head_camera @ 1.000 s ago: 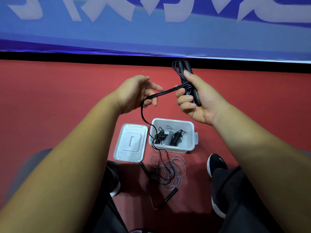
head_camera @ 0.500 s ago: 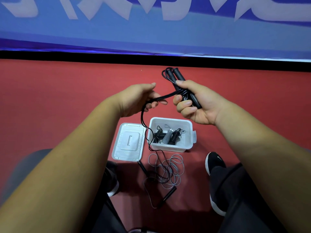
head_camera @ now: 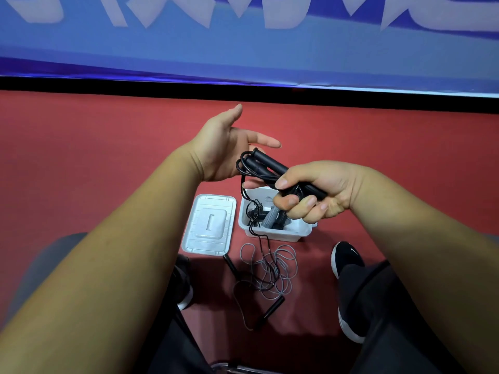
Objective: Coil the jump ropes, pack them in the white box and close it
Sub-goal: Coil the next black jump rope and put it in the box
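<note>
By my feet, just left of the right shoe [head_camera: 348, 261], a loose grey jump rope [head_camera: 283, 263] lies in slack rings on the red floor [head_camera: 81, 157], with one of its black handles [head_camera: 272, 310] at the pile's 6 o'clock. Beyond the pile the lid [head_camera: 208, 225] lies flat. The open white box [head_camera: 280, 234] sits just beside it at its 3 o'clock and already holds several handles.

Above the box, my right hand [head_camera: 316, 195] is clamped around the black jump rope [head_camera: 267, 164], handles and a few loops held together. The bundle's long axis runs from 4 o'clock inside my fist up to 10 o'clock, where the looped end sticks out. From that end the trailing cord [head_camera: 243, 187] drops toward 6 o'clock, across the box and into the floor pile, so I judge this rope only partly coiled.

My left hand [head_camera: 224, 149] holds nothing. Its fingers are spread and its palm faces the bundle from 10 o'clock, just beside the looped end. That makes it the hand nearer the hanging cord, which lies at its 5 o'clock. Farthest off stands the blue banner [head_camera: 243, 49].
</note>
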A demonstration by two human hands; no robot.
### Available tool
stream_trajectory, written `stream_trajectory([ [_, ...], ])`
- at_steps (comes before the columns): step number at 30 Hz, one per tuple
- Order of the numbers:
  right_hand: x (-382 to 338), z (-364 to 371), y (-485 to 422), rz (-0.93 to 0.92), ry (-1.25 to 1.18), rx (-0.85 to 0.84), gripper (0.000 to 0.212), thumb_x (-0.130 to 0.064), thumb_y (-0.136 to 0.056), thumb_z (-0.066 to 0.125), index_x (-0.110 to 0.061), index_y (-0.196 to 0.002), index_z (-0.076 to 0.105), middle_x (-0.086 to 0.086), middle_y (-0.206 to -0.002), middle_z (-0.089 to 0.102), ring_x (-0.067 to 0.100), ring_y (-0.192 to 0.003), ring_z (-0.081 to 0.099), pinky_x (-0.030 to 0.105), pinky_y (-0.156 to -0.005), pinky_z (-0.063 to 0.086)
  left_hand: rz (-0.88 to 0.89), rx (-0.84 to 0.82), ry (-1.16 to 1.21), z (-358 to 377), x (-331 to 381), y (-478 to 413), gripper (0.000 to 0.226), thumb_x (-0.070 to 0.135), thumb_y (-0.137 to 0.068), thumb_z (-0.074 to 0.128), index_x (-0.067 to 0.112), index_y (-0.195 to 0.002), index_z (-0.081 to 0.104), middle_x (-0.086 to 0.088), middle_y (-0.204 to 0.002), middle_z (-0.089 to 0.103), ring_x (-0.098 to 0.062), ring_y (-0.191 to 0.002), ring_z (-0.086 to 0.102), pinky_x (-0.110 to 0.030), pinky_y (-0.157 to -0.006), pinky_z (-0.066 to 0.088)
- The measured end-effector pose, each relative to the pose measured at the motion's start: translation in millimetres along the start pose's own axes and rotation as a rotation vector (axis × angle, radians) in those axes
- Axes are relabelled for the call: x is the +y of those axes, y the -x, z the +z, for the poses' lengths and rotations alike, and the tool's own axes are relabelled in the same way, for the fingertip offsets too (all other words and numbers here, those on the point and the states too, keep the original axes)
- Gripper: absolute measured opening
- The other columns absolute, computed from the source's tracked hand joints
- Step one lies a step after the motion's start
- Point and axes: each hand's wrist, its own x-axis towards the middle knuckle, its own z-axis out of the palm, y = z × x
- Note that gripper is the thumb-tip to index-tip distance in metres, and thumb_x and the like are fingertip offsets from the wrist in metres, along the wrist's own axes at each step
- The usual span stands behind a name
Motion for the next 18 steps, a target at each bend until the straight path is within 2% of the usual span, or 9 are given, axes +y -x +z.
stream_trajectory([
  [3, 2.7, -2.7, -1.6, 0.012, -0.02, 0.024, 0.034, -0.024, -0.098, 0.05, -0.029, -0.105, 0.083, -0.003, -0.075, 0.042, 0.006, -0.054, 0.022, 0.014, -0.039, 0.023, -0.005, -0.003, -0.023, 0.4, 1.5, 0.8, 0.101, 0.077, -0.099, 0.015, -0.007, -0.144, 0.05, -0.024, -0.091, 0.06, -0.035, -0.068, 0.065, -0.041, -0.066, 0.05],
  [5, 4.5, -5.7, -3.6, 0.045, -0.023, 0.028, 0.031, -0.021, -0.099, 0.05, -0.024, -0.103, 0.081, -0.001, -0.076, 0.041, 0.006, -0.053, 0.024, 0.014, -0.038, 0.024, -0.009, -0.01, -0.045, -0.2, 1.6, -0.3, 0.103, 0.079, -0.098, 0.016, -0.006, -0.146, 0.049, -0.024, -0.094, 0.058, -0.035, -0.074, 0.061, -0.042, -0.069, 0.046],
  [7, 5.8, -6.3, -6.1, 0.089, -0.051, 0.017, 0.012, -0.019, -0.095, 0.063, -0.015, -0.104, 0.07, 0.002, -0.076, 0.043, 0.005, -0.05, 0.031, 0.015, -0.036, 0.028, -0.018, -0.014, -0.07, 1.2, 2.0, -0.6, 0.103, 0.08, -0.097, 0.016, -0.005, -0.147, 0.048, -0.024, -0.095, 0.057, -0.034, -0.079, 0.057, -0.043, -0.07, 0.044],
  [9, 9.2, -9.0, -8.8, 0.125, -0.055, 0.023, 0.03, -0.02, -0.084, 0.079, -0.014, -0.106, 0.059, 0.003, -0.076, 0.045, 0.006, -0.048, 0.036, 0.016, -0.036, 0.027, -0.027, -0.01, -0.1, 3.7, 3.1, -0.4, 0.102, 0.079, -0.097, 0.015, -0.005, -0.147, 0.047, -0.024, -0.094, 0.057, -0.034, -0.079, 0.057, -0.042, -0.069, 0.045],
  [10, 9.7, -10.4, -10.1, 0.134, -0.031, 0.036, 0.026, -0.02, -0.083, 0.081, -0.015, -0.101, 0.062, 0.003, -0.076, 0.045, 0.006, -0.048, 0.036, 0.017, -0.037, 0.025, -0.033, -0.008, -0.123, 5.5, 3.8, -0.1, 0.102, 0.078, -0.098, 0.014, -0.005, -0.147, 0.046, -0.024, -0.093, 0.057, -0.033, -0.078, 0.058, -0.042, -0.069, 0.046],
  [12, 10.6, -8.5, -13.0, 0.161, 0.04, 0.093, 0.009, -0.02, -0.092, 0.072, -0.015, -0.09, 0.065, 0.002, -0.075, 0.045, 0.006, -0.048, 0.034, 0.018, -0.038, 0.021, -0.046, -0.005, -0.181, 9.1, 5.3, 0.1, 0.098, 0.075, -0.099, 0.015, -0.005, -0.146, 0.045, -0.025, -0.093, 0.058, -0.03, -0.076, 0.055, -0.041, -0.07, 0.044],
  [14, 11.9, -10.8, -16.1, 0.211, 0.068, 0.168, 0.017, -0.02, -0.102, 0.06, -0.015, -0.085, 0.063, 0.002, -0.075, 0.045, 0.007, -0.05, 0.032, 0.018, -0.038, 0.02, -0.057, 0.018, -0.264, 12.3, 7.9, -0.1, 0.092, 0.07, -0.101, 0.017, -0.004, -0.144, 0.048, -0.026, -0.093, 0.058, -0.028, -0.071, 0.051, -0.039, -0.068, 0.039],
  [16, 12.1, -11.5, -18.8, 0.251, 0.089, 0.235, 0.008, -0.02, -0.102, 0.06, -0.015, -0.097, 0.059, 0.002, -0.077, 0.046, 0.007, -0.052, 0.03, 0.017, -0.038, 0.019, -0.061, 0.054, -0.346, 15.2, 10.4, -1.8, 0.084, 0.063, -0.104, 0.018, -0.005, -0.141, 0.049, -0.029, -0.094, 0.059, -0.028, -0.068, 0.05, -0.038, -0.066, 0.037],
  [18, 12.7, -13.8, -20.7, 0.28, 0.108, 0.302, 0.011, -0.021, -0.101, 0.063, -0.015, -0.107, 0.056, 0.002, -0.077, 0.047, 0.007, -0.053, 0.029, 0.017, -0.04, 0.017, -0.072, 0.1, -0.411, 18.5, 11.8, -4.0, 0.075, 0.055, -0.107, 0.018, -0.005, -0.137, 0.051, -0.031, -0.094, 0.061, -0.028, -0.068, 0.051, -0.038, -0.065, 0.037],
])
